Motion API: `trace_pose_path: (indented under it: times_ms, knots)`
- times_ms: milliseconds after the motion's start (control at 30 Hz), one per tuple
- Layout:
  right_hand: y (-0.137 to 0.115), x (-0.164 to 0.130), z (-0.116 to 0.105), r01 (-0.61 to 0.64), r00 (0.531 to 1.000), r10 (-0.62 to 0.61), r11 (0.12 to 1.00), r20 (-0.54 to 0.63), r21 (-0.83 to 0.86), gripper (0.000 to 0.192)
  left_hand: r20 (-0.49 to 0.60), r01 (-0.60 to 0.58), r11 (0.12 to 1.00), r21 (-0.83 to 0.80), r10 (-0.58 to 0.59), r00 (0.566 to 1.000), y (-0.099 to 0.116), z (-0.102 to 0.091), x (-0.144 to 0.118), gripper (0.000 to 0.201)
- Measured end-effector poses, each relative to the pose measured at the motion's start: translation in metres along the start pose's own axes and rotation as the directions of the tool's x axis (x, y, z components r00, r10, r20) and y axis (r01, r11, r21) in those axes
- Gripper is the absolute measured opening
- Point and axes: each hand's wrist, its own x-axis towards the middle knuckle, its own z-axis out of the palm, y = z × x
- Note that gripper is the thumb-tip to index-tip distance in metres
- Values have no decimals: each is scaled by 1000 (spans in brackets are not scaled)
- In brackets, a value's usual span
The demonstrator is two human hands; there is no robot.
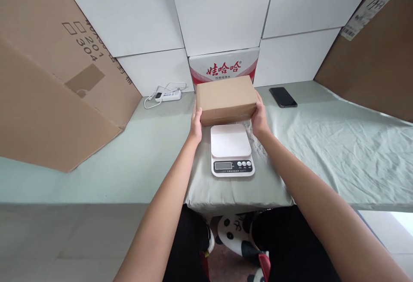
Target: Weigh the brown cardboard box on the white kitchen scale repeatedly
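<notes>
A brown cardboard box (227, 95) is gripped at both ends, just behind a white kitchen scale (230, 141). My left hand (195, 121) is closed on the box's left end, thumb on the front corner. At the right end, my right hand (260, 116) holds it the same way, its fingers partly hidden behind the box. The scale's plate carries nothing, and its display (223, 166) looks blank. Whether the box's underside touches the table cannot be made out.
Behind stands a white carton with red lettering (224, 68) beneath white panels (222, 11). A white power strip with a cable (169, 96) lies left and a black phone (283, 97) right. Large cardboard sheets (64, 84) flank the green tablecloth (155, 144).
</notes>
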Motion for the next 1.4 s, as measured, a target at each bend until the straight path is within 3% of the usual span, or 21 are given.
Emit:
trace_pose_path:
  times_ms: [100, 300, 433, 633, 733, 867, 1067, 1267, 1400]
  knots:
    - [4, 0, 1, -52, 999, 52, 999, -7, -2, 72, -11, -77, 997, 6, 77, 997, -5, -1, 2, 74]
    - [7, -3, 3, -139, 989, 139, 990, -51, 9, 66, 0, -61, 997, -40, 61, 998, -14, -2, 4, 75]
    - [8, -2, -1, -150, 987, 150, 989, -64, 11, 72, -93, -36, 999, 31, 39, 995, -12, -7, 6, 77]
    - [13, 3, -22, -196, 977, 195, 981, -88, 7, 82, -177, -74, 990, 117, 94, 980, 4, -23, 9, 81]
    - [17, 2, -29, -205, 973, 202, 979, -115, -8, 81, -169, -33, 994, 107, 51, 984, 6, -23, 9, 78]
    - [19, -1, -25, -257, 957, 259, 966, -132, 37, 80, -118, 132, 991, 30, -128, 985, 2, -13, 4, 70]
    - [24, -6, -12, -178, 984, 178, 982, 7, 59, 77, -32, 173, 985, -11, -173, 984, -4, -5, -1, 64]
    - [22, -12, -6, -125, 992, 126, 992, -23, 28, 81, -36, 161, 987, -7, -161, 986, -9, -7, 2, 65]
    - [8, -11, -1, -115, 993, 115, 993, -9, 42, 78, -40, 124, 992, -13, -124, 991, 4, -2, 0, 64]
